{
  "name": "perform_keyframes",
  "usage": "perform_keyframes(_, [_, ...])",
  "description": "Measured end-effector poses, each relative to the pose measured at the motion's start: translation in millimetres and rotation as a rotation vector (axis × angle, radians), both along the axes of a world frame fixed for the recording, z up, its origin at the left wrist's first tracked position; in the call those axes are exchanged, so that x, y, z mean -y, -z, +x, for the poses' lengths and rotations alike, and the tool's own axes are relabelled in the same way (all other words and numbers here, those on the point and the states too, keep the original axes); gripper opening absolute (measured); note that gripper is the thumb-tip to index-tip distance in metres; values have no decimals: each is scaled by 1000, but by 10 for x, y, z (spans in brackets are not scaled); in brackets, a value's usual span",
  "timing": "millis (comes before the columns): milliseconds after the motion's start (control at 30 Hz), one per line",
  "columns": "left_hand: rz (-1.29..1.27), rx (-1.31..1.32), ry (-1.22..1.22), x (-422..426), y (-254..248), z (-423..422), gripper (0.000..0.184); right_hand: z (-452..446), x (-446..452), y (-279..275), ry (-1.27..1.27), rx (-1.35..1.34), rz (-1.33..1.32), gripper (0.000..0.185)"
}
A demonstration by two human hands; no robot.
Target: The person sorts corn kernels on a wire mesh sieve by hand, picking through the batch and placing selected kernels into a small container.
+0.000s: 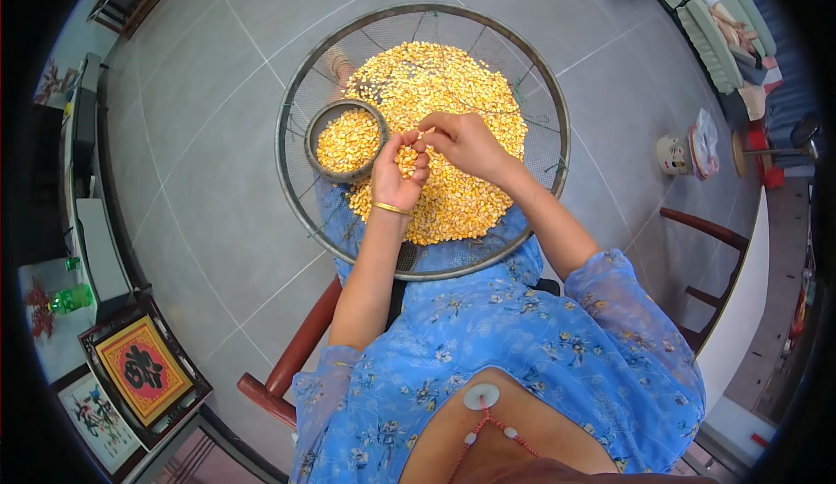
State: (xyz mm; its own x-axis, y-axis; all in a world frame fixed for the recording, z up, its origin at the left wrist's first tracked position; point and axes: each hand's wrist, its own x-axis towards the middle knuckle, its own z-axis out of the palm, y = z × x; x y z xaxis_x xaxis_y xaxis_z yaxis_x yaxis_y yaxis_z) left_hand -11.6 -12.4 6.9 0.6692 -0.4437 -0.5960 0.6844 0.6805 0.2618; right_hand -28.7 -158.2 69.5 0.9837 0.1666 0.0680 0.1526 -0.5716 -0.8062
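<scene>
A round mesh sieve [562, 136] rests on my lap, with a wide layer of yellow corn kernels [461, 214] spread over it. Inside it at the left, a dark round bowl [312, 146] holds more kernels. My left hand [399, 179], palm up beside the bowl, is cupped around a small heap of corn kernels [406, 161]. The thumb and fingers of my right hand [461, 144] are pinched together at the left fingertips. Whatever lies in that pinch is too small to make out.
A red-brown wooden chair arm [296, 345] is at my left. Framed pictures [144, 366] stand at lower left. On the right are a white pot [672, 155], a dark wooden chair [710, 227] and a white table edge [740, 310]. Another person's legs rest on a green sofa [710, 36].
</scene>
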Motion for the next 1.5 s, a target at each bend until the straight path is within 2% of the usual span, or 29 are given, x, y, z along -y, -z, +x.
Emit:
perform_keyframes(67, [-192,157,43,-60,118,15,21,105,183,390,155,46,52,14])
perform_keyframes(133, [-249,156,33,-103,171,40,20,133,286,639,179,-20,-26,14])
perform_keyframes(167, [-304,154,26,-112,181,53,19,134,317,827,156,-30,-146,13])
perform_keyframes(200, [-305,158,22,-119,184,62,19,150,306,920,130,-37,-266,12])
perform_keyframes(267, [-292,158,-30,-150,158,77,18,119,204,1038,94,-97,-277,13])
perform_keyframes(333, [-223,187,-75,-187,101,94,19,57,91,1072,17,-125,-430,11])
perform_keyframes(400, [-158,215,-111,-217,-38,127,19,52,91,1112,-49,-85,-404,10])
perform_keyframes(500, [257,465,-262,-379,-284,280,19,60,145,1028,-73,-101,-408,10])
perform_keyframes(533, [427,583,-304,-437,-337,332,20,60,170,950,-34,-141,-326,10])
perform_keyframes(567, [434,584,-306,-502,-344,392,20,61,182,899,7,-181,-243,11])
perform_keyframes(633, [812,819,-260,-630,-354,515,20,92,197,897,21,-166,-215,11])
perform_keyframes(667, [816,826,-257,-679,-313,563,20,106,203,889,38,-152,-194,12])
perform_keyframes(767, [1513,1124,79,-775,23,692,19,125,191,844,129,-94,-180,15])
perform_keyframes(800, [1515,1137,80,-769,7,673,19,132,207,817,137,-86,-175,15])
perform_keyframes(867, [1728,1346,411,-772,-17,576,20,141,250,763,169,-118,-136,20])
perform_keyframes(933, [1752,1327,445,-737,-37,532,21,150,294,716,181,-135,-102,21])
perform_keyframes(1033, [1953,1495,341,-648,-76,466,19,173,342,687,202,-157,-29,22])
perform_keyframes(1100, [1871,1587,267,-463,-186,419,19,189,364,658,212,-160,13,21])
perform_keyframes(1167, [1699,1789,139,-269,-61,419,20,201,400,618,318,-243,387,19])
perform_keyframes(1233, [1620,1747,413,4,-130,250,21,218,450,630,334,-239,489,17])
perform_keyframes(1300, [1720,1731,755,251,-92,70,17,262,507,646,349,-253,622,15])
perform_keyframes(1333, [1729,1719,746,301,12,31,17,265,526,658,336,-255,619,15])
perform_keyframes(1400, [1720,1781,1031,348,313,1,16,234,515,600,365,-262,631,15])
perform_keyframes(1500, [1623,1768,961,344,492,-48,10,245,490,654,332,-262,629,14])
